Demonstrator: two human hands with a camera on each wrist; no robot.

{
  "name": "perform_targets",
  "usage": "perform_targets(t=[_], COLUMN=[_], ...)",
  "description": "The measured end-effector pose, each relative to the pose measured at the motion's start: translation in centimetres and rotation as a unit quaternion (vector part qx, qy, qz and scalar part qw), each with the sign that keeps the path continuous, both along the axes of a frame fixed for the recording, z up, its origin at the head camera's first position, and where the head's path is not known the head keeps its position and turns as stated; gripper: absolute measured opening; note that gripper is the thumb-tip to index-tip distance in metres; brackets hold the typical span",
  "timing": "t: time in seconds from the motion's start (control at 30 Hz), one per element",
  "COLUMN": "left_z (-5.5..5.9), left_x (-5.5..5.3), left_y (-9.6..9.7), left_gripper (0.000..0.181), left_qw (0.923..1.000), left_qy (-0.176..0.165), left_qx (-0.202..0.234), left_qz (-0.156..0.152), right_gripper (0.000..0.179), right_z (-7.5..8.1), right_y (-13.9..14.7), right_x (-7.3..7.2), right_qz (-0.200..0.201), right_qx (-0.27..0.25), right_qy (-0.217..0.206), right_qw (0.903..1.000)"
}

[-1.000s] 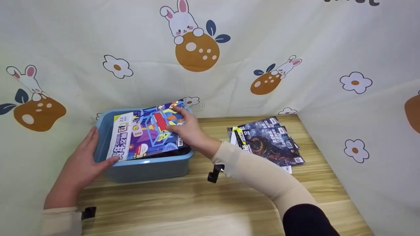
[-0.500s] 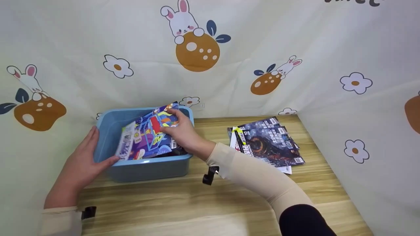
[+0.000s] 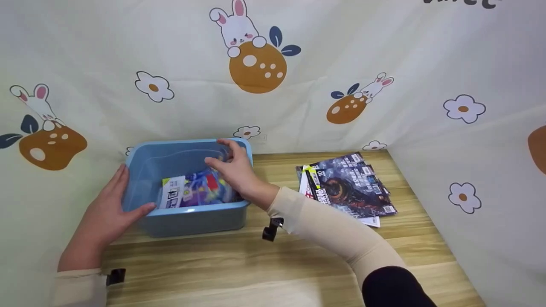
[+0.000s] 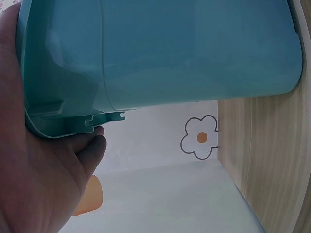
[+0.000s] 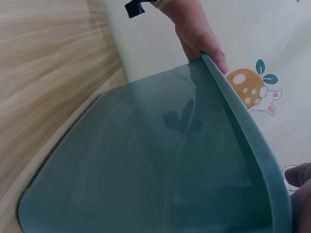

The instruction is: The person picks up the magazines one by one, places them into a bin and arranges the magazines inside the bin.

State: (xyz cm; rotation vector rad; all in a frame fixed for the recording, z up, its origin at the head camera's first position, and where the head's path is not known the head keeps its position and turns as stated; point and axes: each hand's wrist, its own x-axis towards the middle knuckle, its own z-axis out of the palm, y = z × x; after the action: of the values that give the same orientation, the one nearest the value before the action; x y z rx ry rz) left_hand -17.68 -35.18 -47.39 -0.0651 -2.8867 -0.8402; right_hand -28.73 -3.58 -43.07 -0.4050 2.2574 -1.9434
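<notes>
A blue plastic bin (image 3: 192,219) stands at the left of the wooden table. My left hand (image 3: 108,209) holds the near left corner of its rim, thumb on the front edge and fingers along the left side; the left wrist view shows this hand (image 4: 43,179) against the rim. Inside the bin lies a colourful purple magazine (image 3: 196,189) with a white strip, slightly blurred. Over the bin's right side, above the magazine, is my right hand (image 3: 241,172), thumb and fingers spread apart with nothing between them. Only a bit of that hand (image 5: 301,194) shows in the right wrist view.
A loose stack of dark-covered magazines (image 3: 349,187) lies on the table (image 3: 239,273) to the right of the bin. A patterned cloth (image 3: 307,51) with rabbits and flowers hangs behind and at both sides.
The purple magazine has gone from my right hand's grasp at rim height down into the bin. My right hand has let it go and shifted slightly left. The left hand stays put.
</notes>
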Motion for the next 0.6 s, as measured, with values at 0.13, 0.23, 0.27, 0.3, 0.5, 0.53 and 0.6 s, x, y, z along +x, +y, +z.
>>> perform_targets(t=[0.13,0.23,0.27,0.3,0.5,0.53,0.6], left_z=[0.0,0.1,0.1,0.1,0.0,0.0,0.0], left_x=[0.0,-0.1,-0.2,-0.2,-0.3,-0.3,-0.2], left_y=[0.2,0.3,0.3,0.3,0.2,0.2,0.1], left_gripper=[0.126,0.126,0.126,0.126,0.126,0.126,0.126], left_qw=[1.0000,1.0000,1.0000,1.0000,1.0000,1.0000,0.9999], left_qy=[0.000,0.001,0.001,-0.001,-0.004,-0.005,-0.006], left_qx=[-0.004,-0.006,-0.006,-0.006,-0.007,-0.008,-0.009], left_qz=[0.004,0.004,0.004,0.004,0.002,0.002,0.003], right_gripper=[0.050,0.039,0.036,0.034,0.030,0.029,0.028], right_z=[0.3,0.4,0.5,0.4,-0.3,-0.6,-1.2], right_y=[0.6,1.5,1.9,2.4,6.8,7.7,9.9], right_x=[0.2,0.1,0.1,0.1,-0.3,-0.4,-0.7], right_qz=[0.013,0.021,0.021,0.019,0.011,0.009,0.013], right_qx=[-0.018,-0.035,-0.038,-0.039,-0.031,-0.027,-0.005], right_qy=[0.010,0.032,0.040,0.049,0.106,0.111,0.118], right_qw=[0.9997,0.9987,0.9983,0.9979,0.9938,0.9934,0.9929])
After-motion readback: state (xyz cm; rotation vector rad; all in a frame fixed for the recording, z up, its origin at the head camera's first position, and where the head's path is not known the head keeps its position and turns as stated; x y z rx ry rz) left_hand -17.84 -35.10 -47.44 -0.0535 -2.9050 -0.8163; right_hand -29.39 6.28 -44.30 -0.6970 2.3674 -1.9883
